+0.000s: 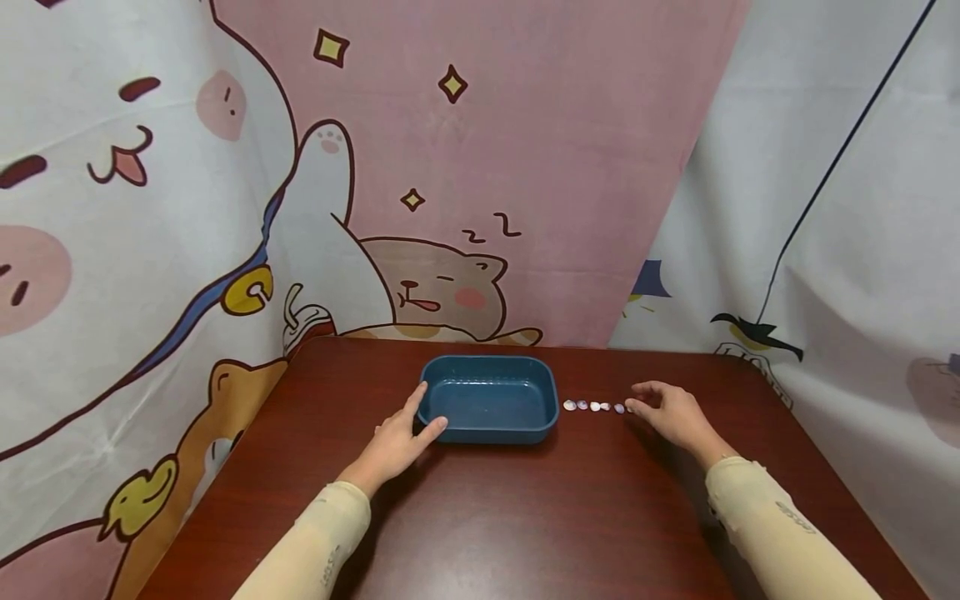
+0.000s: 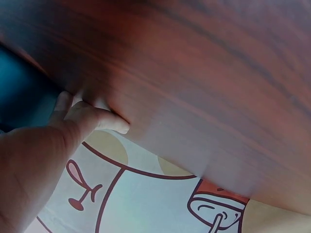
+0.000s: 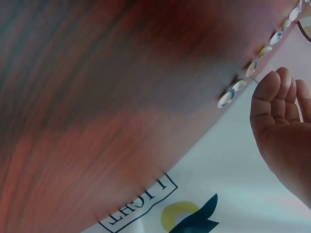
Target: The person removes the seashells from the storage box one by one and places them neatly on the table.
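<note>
A dark teal rectangular dish (image 1: 487,435) stands on the brown table, its inside bare in the head view. My left hand (image 1: 393,442) rests at its left end, extended fingers along the side and thumb at the front corner; part of the dish (image 2: 19,82) shows in the left wrist view. To the right of the dish lies a row of several small oval pieces like seashells (image 1: 595,407), white with purple-blue tints. At the row's right end is my right hand (image 1: 671,414), thumb and fingers apart. The right wrist view shows the shell-like pieces (image 3: 251,68) beside the hand's loosely bent fingers.
The dark wood table (image 1: 525,517) stretches toward me in front of both hands. Behind it and at both sides hangs a cartoon-printed cloth (image 1: 570,167), close to the table's far edge.
</note>
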Demonstrator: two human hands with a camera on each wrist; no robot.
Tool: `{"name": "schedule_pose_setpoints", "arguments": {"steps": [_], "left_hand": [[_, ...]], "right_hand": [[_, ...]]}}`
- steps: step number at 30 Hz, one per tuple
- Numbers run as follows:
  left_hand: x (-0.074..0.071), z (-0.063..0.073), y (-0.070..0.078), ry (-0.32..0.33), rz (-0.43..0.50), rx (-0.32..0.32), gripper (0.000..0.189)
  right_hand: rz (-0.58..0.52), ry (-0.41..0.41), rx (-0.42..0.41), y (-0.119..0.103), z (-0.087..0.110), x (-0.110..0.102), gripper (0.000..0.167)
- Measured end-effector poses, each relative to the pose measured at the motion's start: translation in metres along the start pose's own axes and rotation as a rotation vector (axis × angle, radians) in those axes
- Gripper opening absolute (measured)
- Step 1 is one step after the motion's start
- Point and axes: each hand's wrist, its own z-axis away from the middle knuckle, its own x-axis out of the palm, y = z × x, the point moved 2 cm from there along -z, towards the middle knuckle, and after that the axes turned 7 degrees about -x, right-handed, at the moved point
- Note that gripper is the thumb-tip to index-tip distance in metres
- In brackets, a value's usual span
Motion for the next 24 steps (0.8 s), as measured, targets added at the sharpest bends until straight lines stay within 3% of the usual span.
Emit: {"name": "schedule_pose_setpoints", "arguments": {"steps": [12,19,24], "left_hand": [[0.002,0.0,0.002,0.006,-0.002,0.006,0.091],[0.004,0.001,0.001,0.001,-0.006,0.001,0.091],[0.005,0.002,-0.001,0.002,-0.013,-0.006,0.09]], "right_hand": [[-0.028,-0.018,0.012,0.005,0.005,0.004,0.045],[-0.019,-0.105,0.04,0.01,0.012,0.009,0.046],[-0.027,-0.098,0.032,0.012,0.015,0.013,0.046]]}}
